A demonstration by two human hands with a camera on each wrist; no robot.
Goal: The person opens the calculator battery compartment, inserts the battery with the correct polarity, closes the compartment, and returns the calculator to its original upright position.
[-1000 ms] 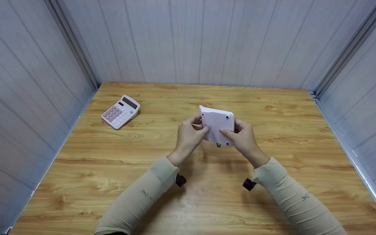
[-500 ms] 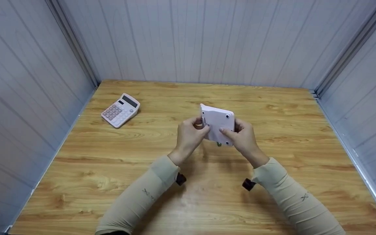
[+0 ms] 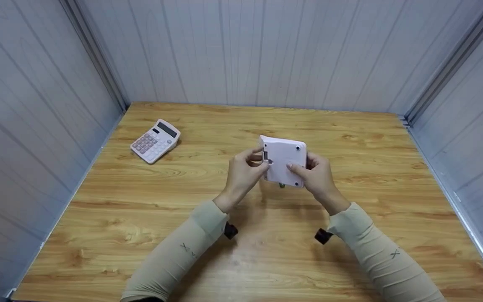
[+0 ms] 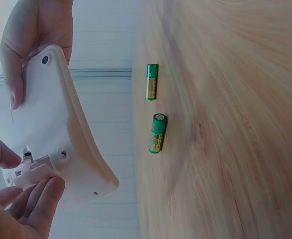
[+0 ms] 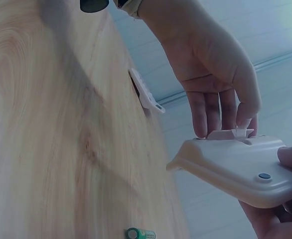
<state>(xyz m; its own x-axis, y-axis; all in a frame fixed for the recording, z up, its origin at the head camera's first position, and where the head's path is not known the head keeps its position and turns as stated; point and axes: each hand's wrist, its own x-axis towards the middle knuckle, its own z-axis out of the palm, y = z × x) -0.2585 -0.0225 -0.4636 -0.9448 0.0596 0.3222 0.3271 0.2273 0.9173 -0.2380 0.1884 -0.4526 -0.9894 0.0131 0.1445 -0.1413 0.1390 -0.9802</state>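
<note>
A white calculator (image 3: 285, 163) is held up with its back, dotted with dark round feet, toward me. My right hand (image 3: 319, 176) grips its right side, thumb across the back. At the opposite edge, my left hand (image 3: 243, 174) pinches the small battery cover (image 4: 36, 174) between thumb and fingers. The cover is tilted up, and part of the battery compartment (image 3: 266, 156) shows dark beside it. Below the calculator, two green and gold batteries (image 4: 157, 133) lie apart on the wooden table (image 4: 225, 149); one battery (image 5: 140, 233) also shows in the right wrist view.
A second calculator (image 3: 155, 141), white with pinkish keys, lies face up at the table's back left. Pale panel walls (image 3: 241, 54) close off the back and both sides. A dark wrist-camera block (image 3: 230, 230) hangs under the left cuff, another (image 3: 323, 236) under the right.
The battery cover has come up under my left fingers, and a dark slot now shows in the calculator's back. The calculator and right hand have shifted slightly right.
</note>
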